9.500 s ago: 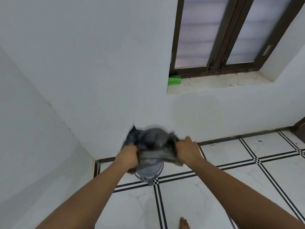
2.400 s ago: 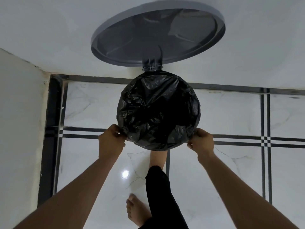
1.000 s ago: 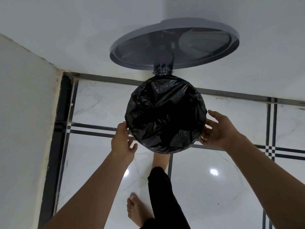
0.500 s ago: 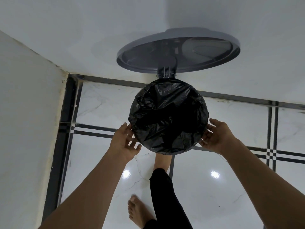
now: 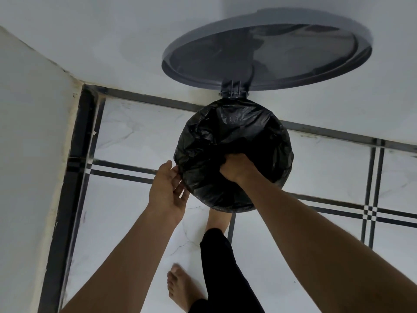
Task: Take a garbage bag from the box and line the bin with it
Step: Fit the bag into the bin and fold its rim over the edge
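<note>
Garbage bag (image 5: 234, 141), black, crinkled, sits in the round bin's mouth and is folded over its rim, covering the whole opening. Bin stands on the white tiled floor (image 5: 126, 206) near the room corner, just in front of the wall (image 5: 112, 41). Grey lid (image 5: 266, 53) hinged up at the bin's far side. Right hand (image 5: 237, 169) is down inside the bag, fingers curled into the plastic, gripping it. Left hand (image 5: 168, 188) at the bag's left edge, fingers straight and slightly apart, tips touching the plastic. Bare foot (image 5: 180, 288) and black trouser leg (image 5: 221, 267) below the bin.
</note>
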Demonstrator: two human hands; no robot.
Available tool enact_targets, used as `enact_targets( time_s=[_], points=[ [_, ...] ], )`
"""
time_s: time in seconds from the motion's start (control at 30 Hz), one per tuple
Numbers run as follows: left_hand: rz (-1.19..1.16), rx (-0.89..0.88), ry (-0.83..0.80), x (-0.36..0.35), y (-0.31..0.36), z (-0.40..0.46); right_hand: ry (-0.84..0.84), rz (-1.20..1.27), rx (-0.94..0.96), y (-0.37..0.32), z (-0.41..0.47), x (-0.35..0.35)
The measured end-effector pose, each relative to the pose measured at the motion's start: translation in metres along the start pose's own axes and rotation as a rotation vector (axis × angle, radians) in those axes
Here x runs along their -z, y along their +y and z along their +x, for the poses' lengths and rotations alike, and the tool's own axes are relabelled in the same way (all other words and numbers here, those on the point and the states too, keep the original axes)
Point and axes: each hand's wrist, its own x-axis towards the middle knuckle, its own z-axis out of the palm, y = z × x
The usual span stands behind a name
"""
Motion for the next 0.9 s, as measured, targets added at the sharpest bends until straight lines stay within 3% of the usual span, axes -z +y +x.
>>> enact_targets(
  time_s=[0.07, 0.2, 0.4, 0.73, 0.9],
  points=[
    [0.014, 0.035, 0.018, 0.002, 0.001, 0.0, -0.092, -0.027, -0.047, 0.0, 0.023, -0.005],
    [-0.085, 0.095, -0.038, 0.006, -0.001, 0.003, -0.113, -0.156, -0.118, 0.001, 0.049, -0.012],
    [-0.09, 0.08, -0.067, 0.002, -0.003, 0.005, -0.223, -0.266, -0.048, 0.005, 0.072, -0.037],
    [-0.114, 0.014, -0.091, 0.004, -0.004, 0.013, -0.187, -0.297, -0.1, 0.011, 0.086, -0.05],
    [-0.133, 0.013, -0.093, 0.006, -0.006, 0.012, -0.096, -0.468, -0.011, 0.008, 0.069, -0.048]
  ],
)
